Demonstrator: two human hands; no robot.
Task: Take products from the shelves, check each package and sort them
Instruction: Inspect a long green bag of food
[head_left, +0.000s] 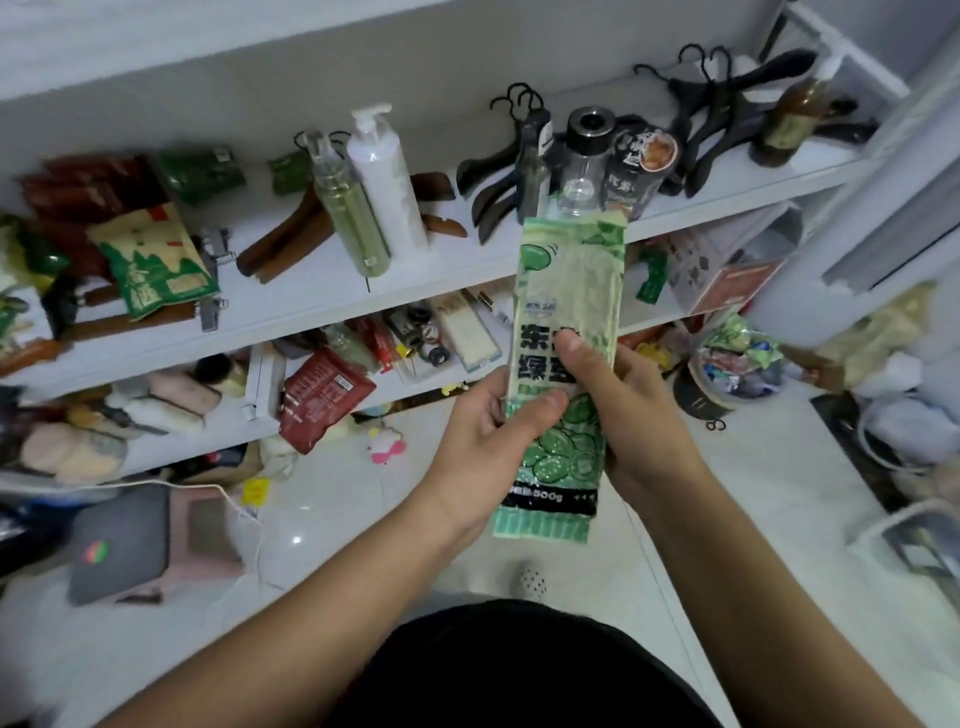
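Green bean packet (563, 332) is upright in front of the shelves (332, 291); my left hand (485, 441) and right hand (631, 410) both grip its lower half, thumbs pressed on the front.

Left hand (483, 431) and right hand (634, 415) grip green package (566, 291), thumbs in front.

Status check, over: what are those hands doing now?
Left hand and right hand both grip the green packet, roughly upright. Held before the shelves. Nothing in the way.
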